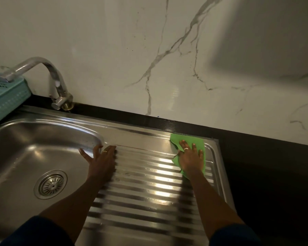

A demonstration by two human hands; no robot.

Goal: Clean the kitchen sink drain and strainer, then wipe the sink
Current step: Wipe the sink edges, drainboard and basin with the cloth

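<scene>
The right hand [190,157] lies flat, fingers spread, pressing a green cloth [185,137] into the drainboard's [149,192] far right corner, beside its raised edge and the dark surface [265,157]. The left hand [101,160] (flat and wide, holding nothing) rests at the sink basin's [16,148] rim, with bare ribs between the hands and the strainer [51,184] seated in the drain. A faucet [48,75] and a teal basket [5,96] stand far left.

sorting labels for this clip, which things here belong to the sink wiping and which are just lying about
In the job: green cloth, right hand pressing it, left hand, drainboard, sink, strainer.
Lying about: tap, teal basket, marble wall.
</scene>
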